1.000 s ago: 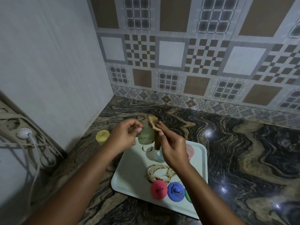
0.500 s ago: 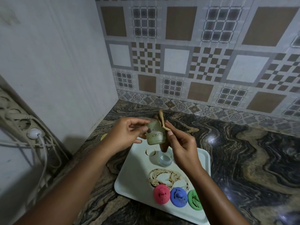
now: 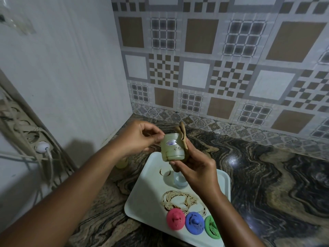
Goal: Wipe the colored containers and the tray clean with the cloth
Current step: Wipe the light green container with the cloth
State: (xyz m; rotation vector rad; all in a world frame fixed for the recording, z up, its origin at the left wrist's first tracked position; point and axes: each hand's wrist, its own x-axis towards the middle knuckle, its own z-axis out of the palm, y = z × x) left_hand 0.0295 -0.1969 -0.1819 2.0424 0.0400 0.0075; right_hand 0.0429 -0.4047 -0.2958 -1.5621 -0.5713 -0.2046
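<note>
**Held item.** Pale green cylindrical plastic container, smooth-walled, with an oval label and brown specks and smears. It is held upright in the air above the far end of the tray.

**Landmark.** White rectangular plastic tray with rounded corners and a raised rim, laid on the glossy marble-patterned table. A brown ring stain and a broad swirled brown smear are seen on its surface.

**On the tray.** A small clear container is partly hidden behind the right hand. At the near edge, a pink domed lid, a blue domed lid and a green domed lid are set in a row, all soiled; the green one is partly covered by the right forearm.

**Left of the tray.** A yellow plastic container is largely hidden by the left forearm.

**Grip.** By the left hand, the green container's upper left edge is pinched between thumb and curled fingers. By the right hand, a tan soft cloth is pressed against the container's right side, fingers curled beneath its base; a fold of cloth stands above the rim.
</note>
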